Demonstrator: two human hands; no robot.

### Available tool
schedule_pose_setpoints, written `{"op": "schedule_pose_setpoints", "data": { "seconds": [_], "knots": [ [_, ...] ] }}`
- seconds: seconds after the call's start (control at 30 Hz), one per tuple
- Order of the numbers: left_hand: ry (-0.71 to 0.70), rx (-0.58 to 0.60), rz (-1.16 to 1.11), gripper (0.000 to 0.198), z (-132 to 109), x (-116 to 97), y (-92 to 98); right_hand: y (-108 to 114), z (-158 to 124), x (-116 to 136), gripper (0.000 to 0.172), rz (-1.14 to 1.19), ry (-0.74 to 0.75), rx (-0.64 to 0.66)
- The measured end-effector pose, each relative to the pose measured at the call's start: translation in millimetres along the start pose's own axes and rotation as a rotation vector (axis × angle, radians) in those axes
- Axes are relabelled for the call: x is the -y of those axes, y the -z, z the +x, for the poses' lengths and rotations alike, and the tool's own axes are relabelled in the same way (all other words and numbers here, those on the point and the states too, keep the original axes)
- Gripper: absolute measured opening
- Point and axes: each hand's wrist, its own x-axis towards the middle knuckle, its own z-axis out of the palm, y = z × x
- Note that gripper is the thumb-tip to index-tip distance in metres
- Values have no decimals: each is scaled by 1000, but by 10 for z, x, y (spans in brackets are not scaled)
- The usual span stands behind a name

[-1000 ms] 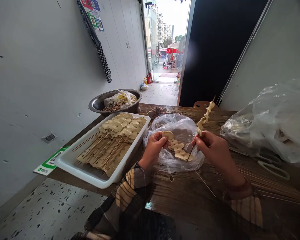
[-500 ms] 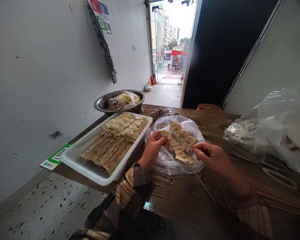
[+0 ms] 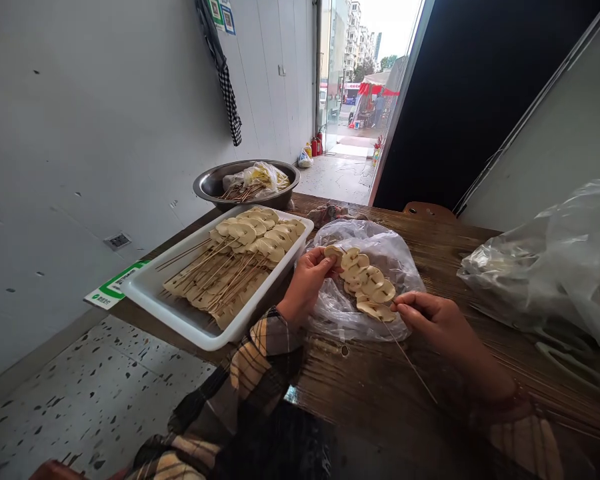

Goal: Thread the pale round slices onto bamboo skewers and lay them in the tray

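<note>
My left hand (image 3: 311,277) pinches the edge of a pale round slice (image 3: 333,252) at the far left end of a row. Those thin slices (image 3: 363,275) overlap along a skewer above a clear plastic bag. At the row's right end, my right hand (image 3: 427,317) has thumb and fingers closed on the thin skewer stick (image 3: 394,303). Just beneath, another skewer of slices (image 3: 374,309) lies on the bag, its bare stick (image 3: 415,367) pointing toward me. The spread-out plastic bag (image 3: 330,317) rests on the table, and the hands partly cover its contents.
Left of the bag, a white tray (image 3: 210,341) holds many finished skewers. Behind it stands a metal basin (image 3: 205,190) with sticks and a plastic bag. On the right are a large clear bag (image 3: 555,260) and scissors (image 3: 575,370) on the wooden table (image 3: 370,387).
The view has shifted, so the scene sits slightly higher and farther right. The held row of slices has come lower and closer over the skewer beneath. Both hands keep their pinch.
</note>
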Motion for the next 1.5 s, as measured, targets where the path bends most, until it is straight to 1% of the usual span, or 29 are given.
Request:
{"op": "schedule_pose_setpoints", "data": {
  "seconds": [0.13, 0.23, 0.33, 0.47, 0.67, 0.87, 1.03, 1.17, 1.3, 1.4, 1.5],
  "knots": [
    [-10, -24, -13, 39, 7, 2, 7, -17, -1, 24, 28, -58, 31, 9],
    [-21, -58, -21, 40, 6, -7, 16, -11, -7, 54, 29, -81, 38, 20],
    [-22, -73, -13, 35, 0, -21, 23, -7, -13, 67, 30, -101, 44, 24],
    [-41, -75, 16, 27, -4, -27, 28, -14, -7, 22, 30, -110, 58, 14],
    [-58, -60, 35, 23, 12, -8, 33, -14, 14, -37, 30, -125, 53, -26],
    [-65, -56, 75, 32, 9, -6, 29, -22, 20, -10, 31, -143, 75, 5],
    [-79, -93, 100, 25, 27, -8, 47, -14, 17, -13, 32, -121, 82, 1],
    [-74, -115, 109, 26, 46, -2, 67, -4, 11, -11, 30, -119, 89, -1],
    [-67, -97, 77, 26, 49, 6, 82, -1, 2, -7, 30, -145, 94, 15],
    [-35, -77, 65, 30, 46, 7, 85, -1, 0, -15, 29, -167, 105, 31],
    [-27, -82, 47, 33, 44, 1, 77, -1, 4, -29, 29, -186, 115, 37]
  ]
}}
